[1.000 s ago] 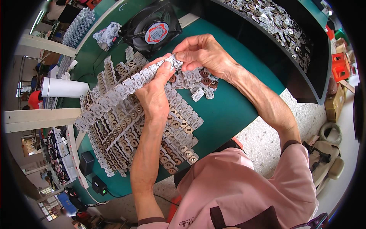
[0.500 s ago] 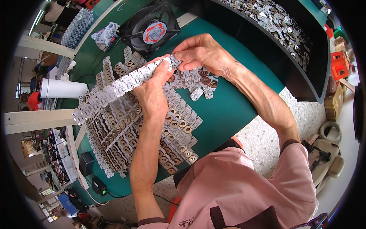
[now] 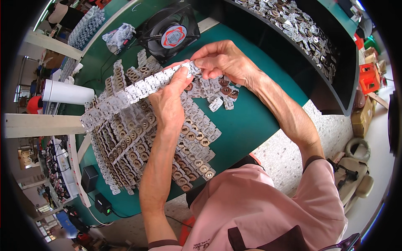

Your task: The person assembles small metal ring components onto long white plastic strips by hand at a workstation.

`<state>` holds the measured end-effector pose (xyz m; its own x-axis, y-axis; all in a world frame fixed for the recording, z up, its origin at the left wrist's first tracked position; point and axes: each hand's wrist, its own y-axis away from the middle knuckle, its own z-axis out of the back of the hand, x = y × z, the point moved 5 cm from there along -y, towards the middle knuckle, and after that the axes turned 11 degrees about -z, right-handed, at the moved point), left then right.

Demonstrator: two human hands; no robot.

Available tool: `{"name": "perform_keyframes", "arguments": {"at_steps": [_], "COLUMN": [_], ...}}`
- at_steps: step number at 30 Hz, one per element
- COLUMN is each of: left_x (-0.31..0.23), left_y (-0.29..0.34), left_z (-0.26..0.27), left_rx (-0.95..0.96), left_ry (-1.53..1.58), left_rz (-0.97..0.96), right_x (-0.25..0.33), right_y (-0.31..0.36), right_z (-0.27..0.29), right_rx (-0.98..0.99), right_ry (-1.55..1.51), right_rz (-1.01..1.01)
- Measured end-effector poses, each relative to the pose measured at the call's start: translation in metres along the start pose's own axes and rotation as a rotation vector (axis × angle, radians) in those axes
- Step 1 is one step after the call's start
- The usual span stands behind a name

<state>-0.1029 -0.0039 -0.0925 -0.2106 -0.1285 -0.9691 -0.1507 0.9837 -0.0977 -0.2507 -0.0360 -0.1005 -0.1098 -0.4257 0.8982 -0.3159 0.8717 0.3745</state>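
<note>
Left hand (image 3: 167, 100): pinches long white strip (image 3: 138, 88) above green tabletop (image 3: 251, 121).
Right hand (image 3: 222, 58): grips strip's end; fingertips hide it.
Rows (image 3: 138, 146): partly covered by forearm.
Fan (image 3: 169, 31): behind.

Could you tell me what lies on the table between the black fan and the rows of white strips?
In the head view, only bare green table separates the black fan from the rows of white strips.

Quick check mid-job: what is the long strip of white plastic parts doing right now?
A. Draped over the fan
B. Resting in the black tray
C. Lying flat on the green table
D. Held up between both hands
D: the left hand and right hand pinch the near end of the strip, lifted above the rows on the table.
</note>
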Motion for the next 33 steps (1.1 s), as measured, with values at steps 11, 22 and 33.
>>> {"name": "perform_keyframes", "arguments": {"at_steps": [11,22,33], "left_x": [-0.0006,0.0002,-0.0037], "left_y": [0.0009,-0.0006,0.0001], "left_z": [-0.0017,-0.0007,-0.0009], "left_rx": [0.02,0.015,-0.014], "left_ry": [0.024,0.016,0.021], "left_rz": [-0.014,-0.011,-0.011], "right_x": [-0.0039,-0.0022,-0.0004], "right_y": [-0.0033,-0.003,-0.0022], "right_z": [0.0027,-0.0009,-0.0008], "right_rx": [0.012,-0.045,-0.054], "right_ry": [-0.002,0.005,-0.011], "right_rz": [0.062,0.132,0.122]}}
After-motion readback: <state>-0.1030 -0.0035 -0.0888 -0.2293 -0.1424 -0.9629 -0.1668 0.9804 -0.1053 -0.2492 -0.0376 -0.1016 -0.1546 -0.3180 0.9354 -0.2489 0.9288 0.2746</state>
